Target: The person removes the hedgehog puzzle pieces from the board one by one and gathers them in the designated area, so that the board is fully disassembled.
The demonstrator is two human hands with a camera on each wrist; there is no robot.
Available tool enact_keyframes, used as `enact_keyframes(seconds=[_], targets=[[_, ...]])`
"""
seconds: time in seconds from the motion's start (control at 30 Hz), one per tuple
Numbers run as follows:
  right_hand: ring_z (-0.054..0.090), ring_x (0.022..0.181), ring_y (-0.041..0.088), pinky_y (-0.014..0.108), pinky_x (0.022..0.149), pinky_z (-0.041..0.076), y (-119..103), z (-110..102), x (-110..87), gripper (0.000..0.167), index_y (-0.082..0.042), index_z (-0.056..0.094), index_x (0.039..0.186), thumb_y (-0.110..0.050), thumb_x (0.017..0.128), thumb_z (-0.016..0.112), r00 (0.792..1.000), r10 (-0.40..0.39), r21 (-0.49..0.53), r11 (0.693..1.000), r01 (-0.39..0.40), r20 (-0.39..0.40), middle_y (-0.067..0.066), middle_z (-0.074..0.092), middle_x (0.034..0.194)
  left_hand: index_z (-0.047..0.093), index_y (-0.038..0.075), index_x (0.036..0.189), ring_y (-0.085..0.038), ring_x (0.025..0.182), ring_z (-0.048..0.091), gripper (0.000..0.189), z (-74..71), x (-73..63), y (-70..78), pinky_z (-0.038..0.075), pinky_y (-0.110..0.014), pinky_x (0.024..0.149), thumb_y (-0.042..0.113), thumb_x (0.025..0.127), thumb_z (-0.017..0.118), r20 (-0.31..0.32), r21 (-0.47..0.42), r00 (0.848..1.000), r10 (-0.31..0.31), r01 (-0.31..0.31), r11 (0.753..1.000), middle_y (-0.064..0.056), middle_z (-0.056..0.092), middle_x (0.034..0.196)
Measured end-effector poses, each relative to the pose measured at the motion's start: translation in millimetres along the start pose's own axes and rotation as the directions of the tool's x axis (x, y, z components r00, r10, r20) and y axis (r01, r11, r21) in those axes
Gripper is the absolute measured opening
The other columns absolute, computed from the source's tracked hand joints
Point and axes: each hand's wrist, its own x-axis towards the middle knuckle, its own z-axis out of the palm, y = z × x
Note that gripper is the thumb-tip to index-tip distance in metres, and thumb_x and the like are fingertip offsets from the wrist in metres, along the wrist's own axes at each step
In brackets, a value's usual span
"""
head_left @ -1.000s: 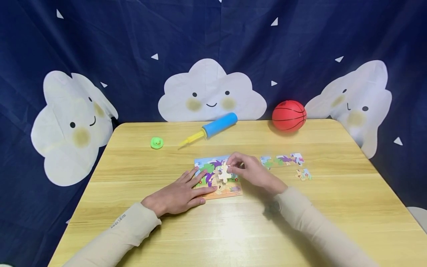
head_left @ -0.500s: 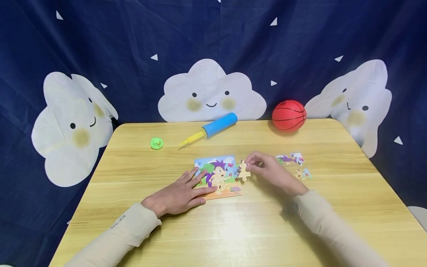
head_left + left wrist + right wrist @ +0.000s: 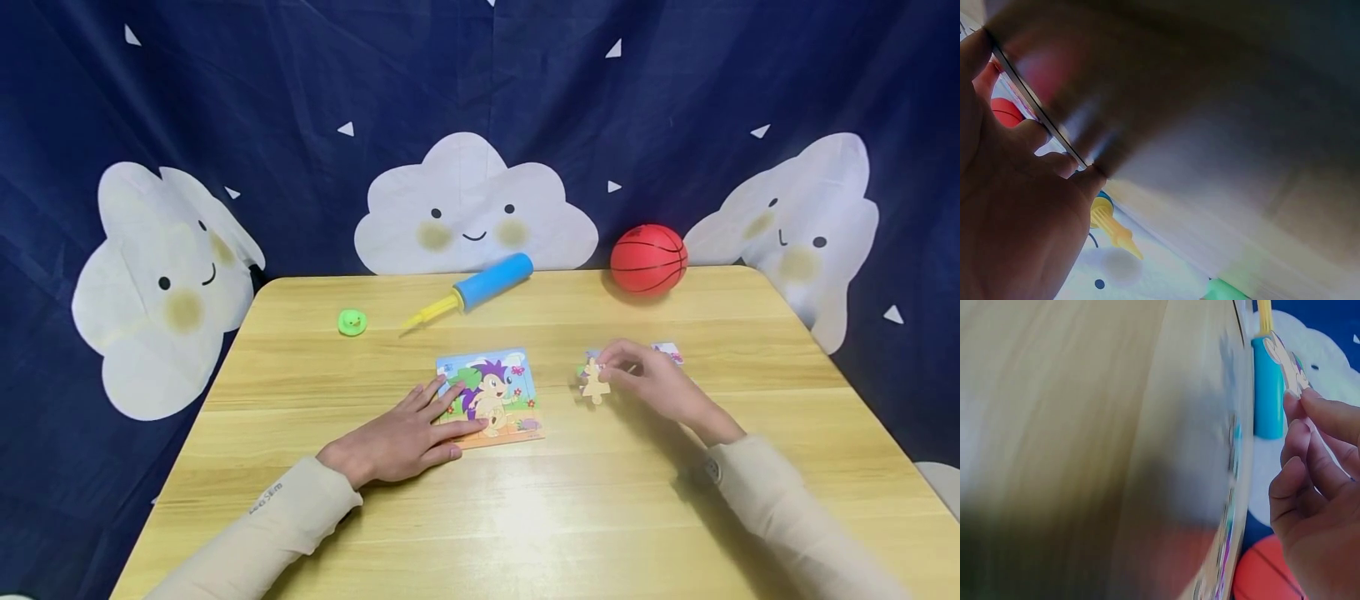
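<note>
A hedgehog jigsaw puzzle lies on the table. My left hand rests on its left part with the fingers spread. In the left wrist view, those fingers touch the thin edge of the puzzle. To the right, my right hand pinches a jigsaw piece between thumb and fingertips, raised above the table. The right wrist view shows this piece tilted up from the fingertips. Loose jigsaw pieces lie under and behind the right hand, which hides most of them.
Toward the back of the wooden table lies a blue and yellow hand pump. A red ball sits at the back right, a green toy duck at the back left. A dark blue cloud-print curtain hangs behind.
My right hand has carried the jigsaw piece rightward, from over the hedgehog puzzle to near the loose pieces. The left hand has stayed in place on the puzzle.
</note>
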Motion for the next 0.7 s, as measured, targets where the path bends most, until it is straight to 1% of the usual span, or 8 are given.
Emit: enact_keyframes(seconds=[0.1, 0.17, 0.3, 0.33, 0.43, 0.53, 0.7], targets=[[0.067, 0.089, 0.011, 0.022, 0.081, 0.056, 7, -9, -4.7, 0.009, -0.01, 0.075, 0.114, -0.012, 0.105, 0.075, 1.0, -0.019, -0.009, 1.0, 0.019, -0.016, 0.005, 0.077, 0.099, 0.041, 0.042, 0.168, -0.043, 0.171, -0.001, 0.051, 0.0, 0.2, 0.0, 0.013, -0.063, 0.138, 0.047, 0.117, 0.045, -0.002, 0.0, 1.0, 0.001, -0.001, 1.0, -0.012, 0.01, 0.185], [0.067, 0.089, 0.008, 0.021, 0.081, 0.056, 11, -14, -8.0, 0.009, -0.01, 0.075, 0.114, -0.012, 0.105, 0.075, 1.0, -0.016, -0.026, 1.0, 0.015, -0.027, 0.005, 0.077, 0.099, 0.041, 0.042, 0.168, -0.043, 0.171, 0.0, 0.051, -0.1, 0.2, 0.0, 0.013, -0.063, 0.138, 0.047, 0.117, 0.045, -0.003, 0.001, 1.0, 0.002, -0.002, 1.0, -0.012, 0.01, 0.185], [0.066, 0.091, 0.008, 0.02, 0.08, 0.055, 17, -24, -14.9, 0.014, -0.01, 0.076, 0.117, -0.016, 0.105, 0.076, 0.999, 0.025, -0.065, 0.997, -0.027, -0.042, 0.005, 0.078, 0.103, 0.042, 0.042, 0.168, -0.044, 0.171, 0.0, 0.051, 0.1, 0.4, -0.5, 0.013, -0.063, 0.138, 0.047, 0.117, 0.045, -0.006, 0.004, 1.0, 0.004, -0.003, 1.0, -0.012, 0.011, 0.185], [0.066, 0.09, 0.009, 0.021, 0.078, 0.056, 18, -26, -16.7, 0.015, -0.01, 0.075, 0.118, -0.017, 0.105, 0.076, 0.998, 0.04, -0.064, 0.997, -0.043, -0.042, 0.006, 0.078, 0.104, 0.042, 0.042, 0.168, -0.044, 0.171, 0.0, 0.051, 0.1, 0.4, -0.6, 0.013, -0.063, 0.138, 0.047, 0.117, 0.045, -0.007, 0.004, 1.0, 0.004, -0.004, 1.0, -0.012, 0.011, 0.185], [0.066, 0.081, 0.013, 0.026, 0.068, 0.058, 22, -32, -20.9, 0.017, -0.009, 0.074, 0.12, -0.018, 0.105, 0.075, 0.996, 0.078, -0.04, 0.996, -0.079, -0.035, 0.009, 0.078, 0.104, 0.042, 0.041, 0.168, -0.044, 0.171, 0.0, 0.051, 0.2, 0.5, -1.0, 0.013, -0.063, 0.138, 0.047, 0.117, 0.045, -0.008, 0.006, 1.0, 0.005, -0.005, 1.0, -0.013, 0.012, 0.184], [0.067, 0.074, 0.017, 0.03, 0.061, 0.06, 26, -36, -24.0, 0.018, -0.006, 0.073, 0.12, -0.017, 0.105, 0.075, 0.994, 0.102, -0.016, 0.995, -0.103, -0.03, 0.013, 0.077, 0.103, 0.042, 0.041, 0.168, -0.044, 0.171, 0.0, 0.051, 0.1, 0.6, -1.1, 0.013, -0.063, 0.138, 0.047, 0.117, 0.045, -0.008, 0.006, 1.0, 0.005, -0.005, 1.0, -0.013, 0.012, 0.184], [0.067, 0.077, 0.013, 0.029, 0.063, 0.061, 32, -40, -28.0, 0.019, -0.004, 0.073, 0.12, -0.016, 0.105, 0.076, 0.994, 0.109, -0.037, 0.993, -0.11, -0.033, 0.012, 0.078, 0.101, 0.041, 0.042, 0.168, -0.043, 0.171, 0.0, 0.051, 0.2, 0.7, -0.8, 0.013, -0.063, 0.138, 0.048, 0.117, 0.045, -0.003, 0.008, 1.0, 0.003, -0.003, 1.0, -0.012, 0.011, 0.185]])
